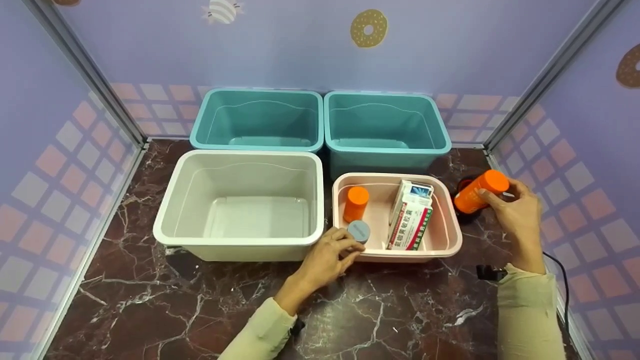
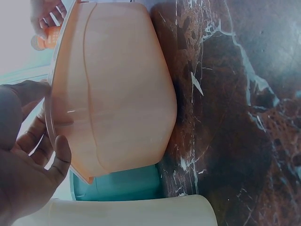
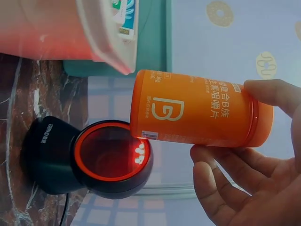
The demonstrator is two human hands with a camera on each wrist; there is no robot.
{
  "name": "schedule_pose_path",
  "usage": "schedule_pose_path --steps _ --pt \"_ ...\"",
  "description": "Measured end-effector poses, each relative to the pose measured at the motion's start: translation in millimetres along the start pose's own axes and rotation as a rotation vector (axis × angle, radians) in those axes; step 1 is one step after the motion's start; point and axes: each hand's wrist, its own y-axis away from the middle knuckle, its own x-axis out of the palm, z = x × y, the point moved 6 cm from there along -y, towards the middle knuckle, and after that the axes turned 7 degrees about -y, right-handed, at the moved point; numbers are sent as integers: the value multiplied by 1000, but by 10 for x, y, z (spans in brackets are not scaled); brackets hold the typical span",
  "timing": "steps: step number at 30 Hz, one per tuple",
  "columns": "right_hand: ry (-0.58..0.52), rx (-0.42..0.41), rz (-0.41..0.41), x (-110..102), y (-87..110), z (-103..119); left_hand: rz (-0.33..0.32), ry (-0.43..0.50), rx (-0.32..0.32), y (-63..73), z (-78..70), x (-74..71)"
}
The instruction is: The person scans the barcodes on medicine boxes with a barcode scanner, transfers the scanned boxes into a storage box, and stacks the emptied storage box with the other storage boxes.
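My right hand [image 1: 520, 210] grips an orange vitamin bottle [image 3: 188, 110] near its cap end, thumb on one side and fingers on the other. The bottle tilts with its base toward a black barcode scanner [image 3: 113, 157], whose round window glows red. A small barcode shows near the base. My left hand [image 1: 327, 255] holds the near left rim of the pink bin [image 2: 122, 89], with fingers hooked over the edge. Inside that bin, close to those fingers, stands a grey-capped container [image 1: 359, 232]. An orange bottle [image 1: 356, 204] and white medicine boxes [image 1: 411, 220] are also in it.
A white bin [image 1: 240, 241] stands left of the pink one. Behind them are two teal bins, left [image 1: 257, 147] and right [image 1: 387, 150], against the patterned wall. A black cable [image 1: 565, 280] runs along the right side of the dark marbled table [image 1: 380, 310].
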Motion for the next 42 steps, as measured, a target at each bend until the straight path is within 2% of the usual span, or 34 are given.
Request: schedule_pose_path --steps 8,18,29,42 --pt "38 26 -20 27 -38 -112 -5 -38 19 -5 1 6" --pt "42 60 -1 75 -82 -266 9 -27 5 4 7 18" --pt "78 69 -12 107 -96 -319 16 -21 -4 -1 11 9" --pt "87 94 -45 103 -73 -402 -5 -19 19 -4 5 1"
